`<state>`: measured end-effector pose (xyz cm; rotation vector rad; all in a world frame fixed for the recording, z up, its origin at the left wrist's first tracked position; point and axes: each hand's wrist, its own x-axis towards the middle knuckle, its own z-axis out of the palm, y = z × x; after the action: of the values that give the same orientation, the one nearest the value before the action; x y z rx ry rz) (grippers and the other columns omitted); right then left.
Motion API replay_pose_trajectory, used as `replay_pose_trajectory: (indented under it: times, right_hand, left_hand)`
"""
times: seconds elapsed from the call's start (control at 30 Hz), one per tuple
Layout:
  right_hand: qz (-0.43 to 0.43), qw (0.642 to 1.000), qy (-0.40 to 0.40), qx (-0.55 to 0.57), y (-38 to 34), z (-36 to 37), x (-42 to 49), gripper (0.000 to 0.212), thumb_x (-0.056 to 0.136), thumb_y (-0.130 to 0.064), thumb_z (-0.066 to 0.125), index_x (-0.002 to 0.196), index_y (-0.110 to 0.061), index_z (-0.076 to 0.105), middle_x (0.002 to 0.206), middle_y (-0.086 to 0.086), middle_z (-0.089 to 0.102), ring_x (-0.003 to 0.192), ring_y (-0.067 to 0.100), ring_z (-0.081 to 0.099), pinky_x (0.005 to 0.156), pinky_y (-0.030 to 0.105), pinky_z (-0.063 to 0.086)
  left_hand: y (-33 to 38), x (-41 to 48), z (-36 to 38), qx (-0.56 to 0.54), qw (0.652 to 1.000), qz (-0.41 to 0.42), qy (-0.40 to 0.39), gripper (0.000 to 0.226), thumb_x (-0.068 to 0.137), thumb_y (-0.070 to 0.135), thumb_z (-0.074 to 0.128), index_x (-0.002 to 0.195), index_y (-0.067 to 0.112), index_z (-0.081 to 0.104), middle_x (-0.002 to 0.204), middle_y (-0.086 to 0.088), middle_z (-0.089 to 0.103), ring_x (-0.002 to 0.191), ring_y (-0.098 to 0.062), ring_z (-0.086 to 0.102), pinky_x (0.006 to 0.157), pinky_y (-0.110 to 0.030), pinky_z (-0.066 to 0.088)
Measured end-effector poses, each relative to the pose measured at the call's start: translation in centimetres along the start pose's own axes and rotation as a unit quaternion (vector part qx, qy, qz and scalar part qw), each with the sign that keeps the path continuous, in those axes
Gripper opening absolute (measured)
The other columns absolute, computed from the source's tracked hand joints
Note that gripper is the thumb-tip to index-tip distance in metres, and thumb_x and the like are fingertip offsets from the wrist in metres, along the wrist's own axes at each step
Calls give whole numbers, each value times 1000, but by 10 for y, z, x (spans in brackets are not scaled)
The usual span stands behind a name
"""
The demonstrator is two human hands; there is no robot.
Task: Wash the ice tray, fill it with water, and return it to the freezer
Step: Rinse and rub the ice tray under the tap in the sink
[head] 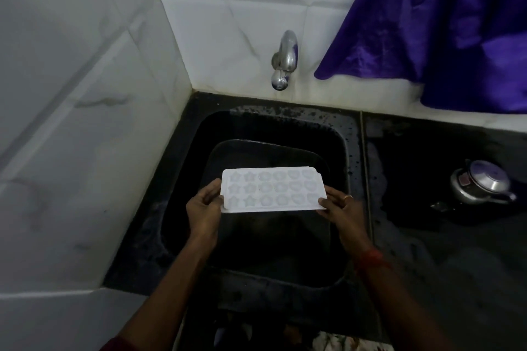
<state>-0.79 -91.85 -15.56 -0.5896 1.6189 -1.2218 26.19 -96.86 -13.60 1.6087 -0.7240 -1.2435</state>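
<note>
Our left hand (204, 205) and right hand (339, 205) each grip a short end of the white ice tray (273, 189), held level over the dark sink (182, 168). The tap (285, 60) at twelve o'clock shows no stream. We judge washing barely begun, with filling and freezer left. The black bench (427, 251) looks wet, with a metal pot (482, 185) at three o'clock and a purple cloth (427, 23) at one.

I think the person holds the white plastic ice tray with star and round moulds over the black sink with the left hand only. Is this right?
Not quite. The head view shows both hands on the white plastic ice tray: the left hand grips its left end and the right hand grips its right end, over the black sink.
</note>
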Motion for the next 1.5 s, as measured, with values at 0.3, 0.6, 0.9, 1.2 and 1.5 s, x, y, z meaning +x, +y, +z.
replay_pose_trajectory:
  times: [0.3,0.6,0.9,1.2,1.5]
  right_hand:
    - [62,995,79,26,18,18,-1,29,88,-3,68,116,3,66,105,16,72,95,28,71,91,44,57]
    - [105,990,60,78,13,26,-3,10,91,-1,63,92,8,69,76,12,74,66,13,73,70,25,61]
    - [195,970,74,121,-10,0,33,13,81,-1,76,72,1,66,61,4,69,57,9,66,71,30,61]
    - [135,986,63,70,-19,4,52,33,79,-15,82,84,13,65,78,18,66,62,10,71,61,21,60]
    - [123,991,46,-23,-25,12,56,44,75,-37,84,53,-6,61,59,8,67,69,23,70,85,38,58]
  left_hand:
    - [-4,54,-9,23,993,-101,-53,28,82,-12,66,109,-4,70,106,-15,72,100,-27,70,93,-39,56]
    - [4,72,-11,-5,972,-225,-67,21,86,-12,63,106,-15,65,99,-14,68,85,-20,67,71,-29,61]
    - [8,63,10,-108,928,-338,-116,9,92,-5,59,83,-3,62,88,-12,65,85,-20,62,64,-25,58]
    - [17,73,14,-150,913,-358,-124,26,82,4,74,105,-4,67,109,-16,69,112,-26,63,62,-28,62]
    - [27,83,17,-113,909,-389,-95,60,75,23,83,124,-4,62,123,-18,62,111,-30,61,49,-25,58]
